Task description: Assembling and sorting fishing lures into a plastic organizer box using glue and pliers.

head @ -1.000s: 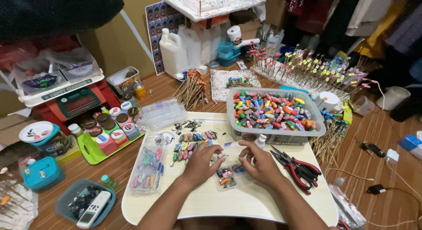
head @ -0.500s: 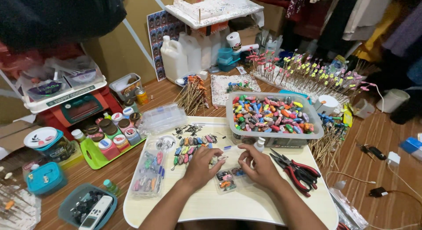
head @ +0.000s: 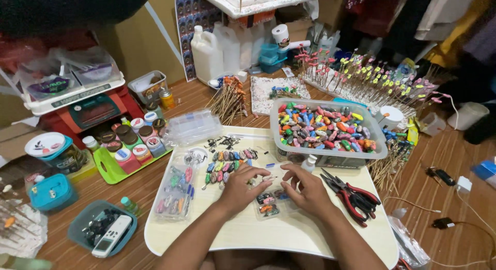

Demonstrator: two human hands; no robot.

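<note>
Both hands over a cream lap tray [head: 310,239], working at the same spot near its middle. Left hand [head: 238,188] palm down, fingers curled narrow, tips meeting the right hand's tips over a small clear packet [head: 268,204] of coloured bits lying flat on the tray. Right hand [head: 308,188] likewise curled, thumb and forefinger pinched close; something tiny may sit between the tips of both hands, too small to tell what, so grip state unclear. Packet sits between and just below the two hands, partly covered by the fingers. Left of the left hand: rows of small coloured beads [head: 227,164] laid out on the tray, a clear compartment box [head: 174,192] with coloured pieces at the tray's left edge, a scatter of small dark metal parts [head: 221,142] further back. Right of the right hand: red-handled pliers [head: 354,197] flat on the tray, just beside the wrist. Behind the hands: clear tub [head: 326,133] full of multicoloured beads, resting on the tray's far right corner, small white bottle [head: 309,163] touching its front wall. Off the tray to the left: green tray of paint pots [head: 129,146]
</note>
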